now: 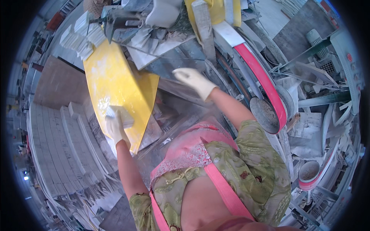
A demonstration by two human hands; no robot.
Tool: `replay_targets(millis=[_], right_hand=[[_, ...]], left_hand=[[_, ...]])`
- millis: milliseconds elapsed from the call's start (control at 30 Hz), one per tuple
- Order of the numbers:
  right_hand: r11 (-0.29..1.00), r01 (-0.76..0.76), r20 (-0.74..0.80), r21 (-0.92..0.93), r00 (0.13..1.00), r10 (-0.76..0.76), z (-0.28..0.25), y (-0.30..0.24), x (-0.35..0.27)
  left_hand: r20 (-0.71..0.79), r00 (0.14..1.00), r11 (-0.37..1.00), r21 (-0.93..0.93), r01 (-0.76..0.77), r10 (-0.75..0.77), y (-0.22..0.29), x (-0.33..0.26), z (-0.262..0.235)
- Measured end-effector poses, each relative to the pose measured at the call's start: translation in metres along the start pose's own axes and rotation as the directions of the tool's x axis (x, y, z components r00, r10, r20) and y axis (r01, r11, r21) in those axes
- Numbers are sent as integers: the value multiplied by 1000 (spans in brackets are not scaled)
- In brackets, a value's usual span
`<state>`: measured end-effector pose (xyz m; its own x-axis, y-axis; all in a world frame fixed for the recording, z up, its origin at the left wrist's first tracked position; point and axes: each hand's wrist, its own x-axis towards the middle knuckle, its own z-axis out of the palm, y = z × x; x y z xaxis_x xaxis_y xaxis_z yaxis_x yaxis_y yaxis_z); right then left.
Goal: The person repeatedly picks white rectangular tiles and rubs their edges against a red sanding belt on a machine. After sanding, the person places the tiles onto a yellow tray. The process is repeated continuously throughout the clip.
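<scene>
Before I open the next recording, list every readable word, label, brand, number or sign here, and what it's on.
Nothing can be read.
Yellow sheet: no lettering visible.
Pink belt: no lettering visible.
Panel with the red button: any marks are too small to read.

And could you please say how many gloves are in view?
2: one on the left hand, at the yellow sheet; one on the right hand, to its right. More may be hidden.
</scene>
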<state>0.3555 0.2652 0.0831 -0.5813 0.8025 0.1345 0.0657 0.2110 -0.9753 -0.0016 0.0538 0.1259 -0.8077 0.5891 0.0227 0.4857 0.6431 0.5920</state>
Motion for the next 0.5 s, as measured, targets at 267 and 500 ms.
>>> replay_targets(millis=[267, 500], right_hand=[[677, -470, -617, -567, 786, 29, -226, 31, 10], [297, -510, -525, -807, 850, 31, -278, 40, 81]], left_hand=[[54, 992, 989, -82, 119, -115, 1, 10, -2], [41, 987, 977, -139, 160, -156, 4, 3, -5]])
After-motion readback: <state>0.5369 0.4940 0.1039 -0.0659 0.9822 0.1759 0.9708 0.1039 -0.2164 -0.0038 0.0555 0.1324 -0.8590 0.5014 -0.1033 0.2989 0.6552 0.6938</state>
